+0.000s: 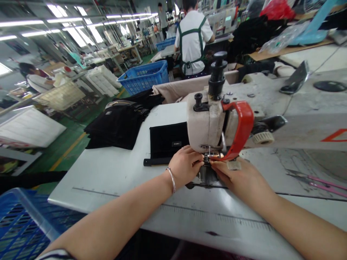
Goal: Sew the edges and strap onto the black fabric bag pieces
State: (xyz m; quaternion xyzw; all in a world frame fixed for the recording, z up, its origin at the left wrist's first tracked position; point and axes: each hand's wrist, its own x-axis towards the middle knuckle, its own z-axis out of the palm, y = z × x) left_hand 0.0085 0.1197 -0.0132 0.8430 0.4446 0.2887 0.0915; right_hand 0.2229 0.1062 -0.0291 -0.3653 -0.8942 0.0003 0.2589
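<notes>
A black fabric piece [165,139] with a small label lies on the white sewing table, running under the head of the sewing machine [202,119]. My left hand [185,162] is closed on the edge of this fabric just left of the needle, thumb and fingers pinched together. To the right of the presser foot [206,159], my right hand [235,171] has its fingers pressed together close to the needle; what they pinch is hidden. A red guard [242,126] curves down in front of the needle area, above my right hand.
A stack of black fabric pieces [116,122] lies on the table's left part. Pink-handled scissors [320,182] rest at the right. Blue baskets stand at the lower left [24,220] and behind the table [146,77]. A person [192,39] sits ahead, facing away.
</notes>
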